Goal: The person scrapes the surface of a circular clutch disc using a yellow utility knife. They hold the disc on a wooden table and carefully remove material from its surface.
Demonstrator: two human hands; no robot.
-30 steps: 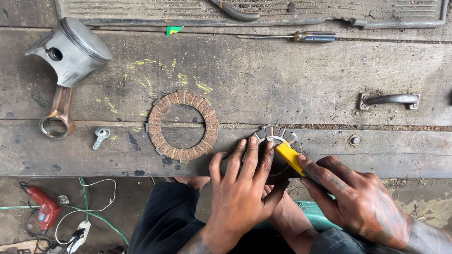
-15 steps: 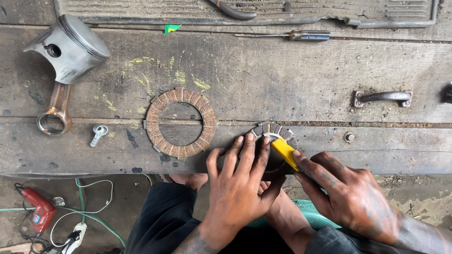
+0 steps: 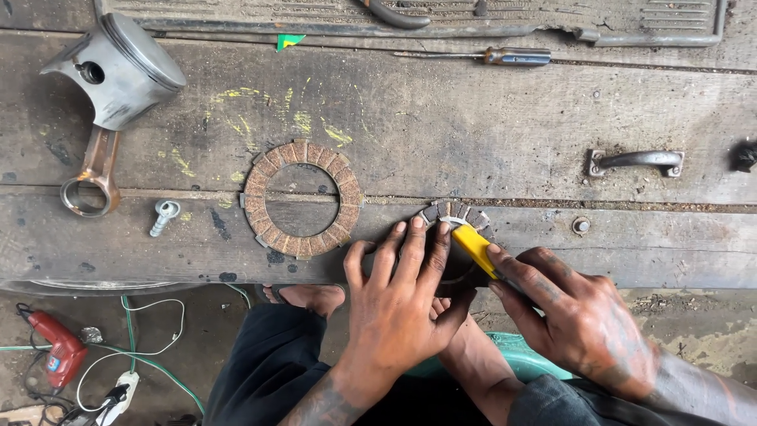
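My left hand lies flat with spread fingers on a dark friction ring at the near edge of the wooden bench; only the ring's far arc of segments shows. My right hand grips a yellow utility knife, whose tip rests on that ring beside my left fingertips. A second, brown friction ring lies free on the bench just left of my hands.
A piston with its connecting rod lies at the far left, a small bolt near it. A screwdriver lies at the back. A metal handle is fixed at the right. A red power tool and cables lie on the floor.
Both hands stay on the dark ring with only slight shifts of the knife and fingers. The view has drifted a little.
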